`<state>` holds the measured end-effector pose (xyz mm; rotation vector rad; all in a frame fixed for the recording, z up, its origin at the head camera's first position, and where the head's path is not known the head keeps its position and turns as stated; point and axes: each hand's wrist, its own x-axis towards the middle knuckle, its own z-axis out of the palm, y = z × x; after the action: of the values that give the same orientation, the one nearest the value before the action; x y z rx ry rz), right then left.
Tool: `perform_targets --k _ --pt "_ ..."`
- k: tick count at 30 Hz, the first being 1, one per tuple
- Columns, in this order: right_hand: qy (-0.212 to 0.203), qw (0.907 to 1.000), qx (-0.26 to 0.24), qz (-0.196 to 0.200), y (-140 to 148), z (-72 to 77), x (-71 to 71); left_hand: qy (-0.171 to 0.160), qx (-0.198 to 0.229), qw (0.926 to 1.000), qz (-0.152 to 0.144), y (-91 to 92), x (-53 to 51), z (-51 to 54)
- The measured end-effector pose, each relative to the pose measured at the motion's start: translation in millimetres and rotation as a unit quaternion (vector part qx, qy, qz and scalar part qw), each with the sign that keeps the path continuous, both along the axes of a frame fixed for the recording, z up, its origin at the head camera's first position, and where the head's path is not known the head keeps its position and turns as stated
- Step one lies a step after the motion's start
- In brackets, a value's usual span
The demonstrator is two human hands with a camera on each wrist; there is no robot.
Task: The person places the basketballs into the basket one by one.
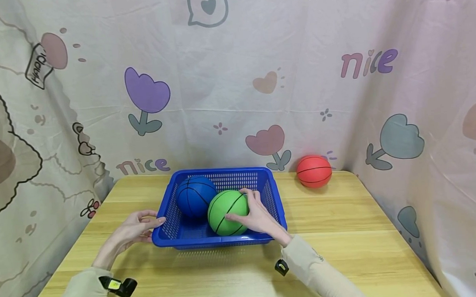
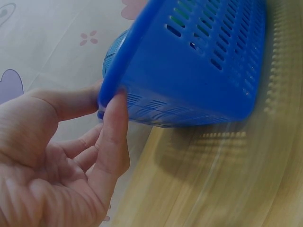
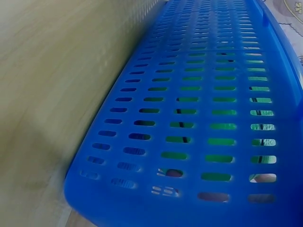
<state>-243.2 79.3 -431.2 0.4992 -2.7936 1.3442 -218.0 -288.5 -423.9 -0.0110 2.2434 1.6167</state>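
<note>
A blue plastic basket (image 1: 222,240) with slotted walls stands on the wooden table. Inside it, a blue basketball (image 1: 195,196) sits at the left and a green basketball (image 1: 225,213) to its right. My left hand (image 1: 135,228) pinches the basket's left rim between thumb and fingers; the left wrist view shows this hand (image 2: 71,151) at the rim close up. Reaching over the front right rim, my right hand (image 1: 257,214) grips the green basketball with thumb and fingers spread round its right side. Through the slots of the basket wall (image 3: 189,106), green shows in the right wrist view.
A red basketball (image 1: 314,171) lies at the back right of the table (image 1: 338,246), outside the basket. Behind the table hangs a patterned cloth (image 1: 219,78), which also runs along both sides.
</note>
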Motion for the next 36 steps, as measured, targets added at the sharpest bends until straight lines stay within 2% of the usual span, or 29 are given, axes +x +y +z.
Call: perform_targets --k 9,25,36 --pt "-0.001 0.9999 0.012 0.001 1 1.8 1.7 -0.002 0.003 1.0000 0.001 0.5 0.5 0.9" --pt "-0.008 0.9984 0.029 0.049 11 5.2 0.9 -0.001 0.006 1.0000 -0.004 0.2 0.6 2.2" --pt "-0.010 0.9977 0.029 0.061 17 4.9 -0.9 -0.001 -0.003 1.0000 0.001 -0.1 1.1 1.8"
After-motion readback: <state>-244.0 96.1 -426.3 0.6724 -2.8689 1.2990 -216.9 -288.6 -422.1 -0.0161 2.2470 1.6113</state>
